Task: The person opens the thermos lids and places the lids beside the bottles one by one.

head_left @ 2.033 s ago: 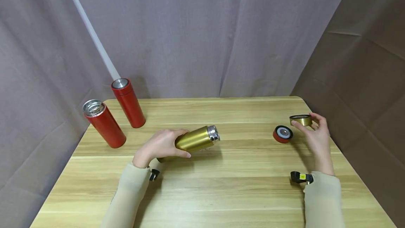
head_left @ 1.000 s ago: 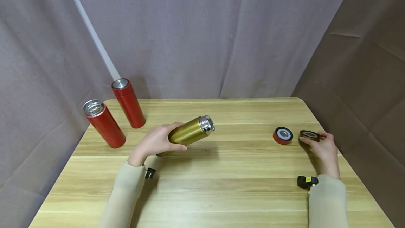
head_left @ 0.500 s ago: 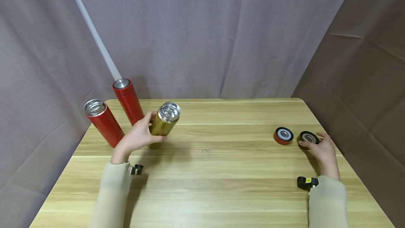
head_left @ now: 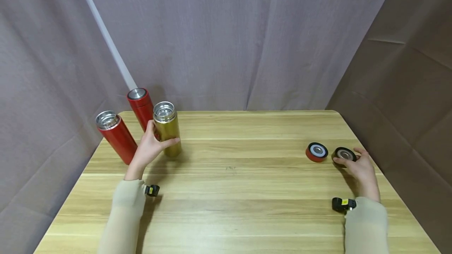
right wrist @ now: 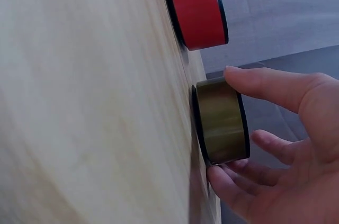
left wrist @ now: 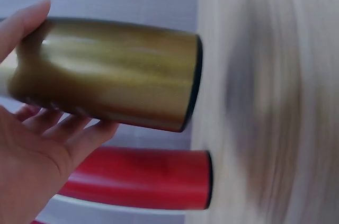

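Observation:
The left hand (head_left: 150, 148) grips an uncapped gold bottle (head_left: 168, 132) near the table's back left, almost upright; in the left wrist view the base of the gold bottle (left wrist: 132, 75) looks slightly off the table. Beside it stand a red bottle with its lid on (head_left: 142, 109) and an uncapped red bottle (head_left: 118, 138). At the right, the right hand (head_left: 361, 171) holds a gold lid (head_left: 344, 156) at its sides, underside up on the table. A red lid (head_left: 316, 152) lies just left of it, also underside up.
The wooden table (head_left: 247, 207) has a grey curtain (head_left: 212, 42) behind it and a brown cloth wall (head_left: 406, 89) on the right. A pale strip (head_left: 106, 30) runs down the curtain behind the capped red bottle. Small black cameras (head_left: 152, 190) are worn at both wrists.
The left hand has carried the gold bottle leftward and back, turning it from tilted to nearly upright. The right hand has lowered the gold lid onto the table beside the red lid.

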`<state>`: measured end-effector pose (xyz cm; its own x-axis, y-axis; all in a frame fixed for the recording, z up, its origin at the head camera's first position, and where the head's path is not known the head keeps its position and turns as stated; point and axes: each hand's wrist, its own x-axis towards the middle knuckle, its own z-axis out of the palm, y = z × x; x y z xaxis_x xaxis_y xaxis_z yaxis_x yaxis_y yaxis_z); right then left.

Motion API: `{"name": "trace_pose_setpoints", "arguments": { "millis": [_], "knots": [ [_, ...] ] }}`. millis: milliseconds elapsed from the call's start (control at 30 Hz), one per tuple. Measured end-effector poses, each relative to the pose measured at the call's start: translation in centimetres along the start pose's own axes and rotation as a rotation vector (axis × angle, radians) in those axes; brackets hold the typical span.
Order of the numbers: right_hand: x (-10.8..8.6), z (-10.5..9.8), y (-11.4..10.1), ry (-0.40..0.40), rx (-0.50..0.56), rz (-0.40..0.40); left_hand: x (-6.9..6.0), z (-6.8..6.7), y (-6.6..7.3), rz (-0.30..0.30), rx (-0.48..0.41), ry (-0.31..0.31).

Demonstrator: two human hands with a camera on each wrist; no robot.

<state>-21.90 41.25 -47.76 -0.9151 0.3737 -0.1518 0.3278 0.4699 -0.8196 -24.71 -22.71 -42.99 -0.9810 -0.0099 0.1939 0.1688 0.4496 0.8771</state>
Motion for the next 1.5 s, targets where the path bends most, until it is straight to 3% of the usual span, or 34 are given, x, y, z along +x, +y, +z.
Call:
{"name": "trace_pose_setpoints", "arguments": {
  "millis": [400,767,967,1167,1333,1500],
  "knots": [
    [0.2,-0.2,0.2,-0.026,0.068,0.031,4.3,3.2,-1.3,-0.018,-0.049,0.060],
    [0.5,0.1,-0.6,-0.059,0.086,0.038,7.5,4.5,-2.1,0.017,-0.063,0.129],
    [0.4,0.3,0.2,-0.079,0.091,0.037,7.8,5.0,-2.7,-0.009,-0.078,0.123],
    [0.6,-0.4,0.2,-0.082,0.004,0.038,8.1,5.1,-2.2,-0.011,-0.057,0.075],
    [1.0,-0.5,0.0,-0.086,0.015,0.040,8.1,5.1,-2.2,-0.017,-0.063,0.057],
    [1.1,-0.3,0.0,-0.089,0.030,0.045,7.7,5.0,-2.1,0.018,-0.097,0.059]
  ]
}}
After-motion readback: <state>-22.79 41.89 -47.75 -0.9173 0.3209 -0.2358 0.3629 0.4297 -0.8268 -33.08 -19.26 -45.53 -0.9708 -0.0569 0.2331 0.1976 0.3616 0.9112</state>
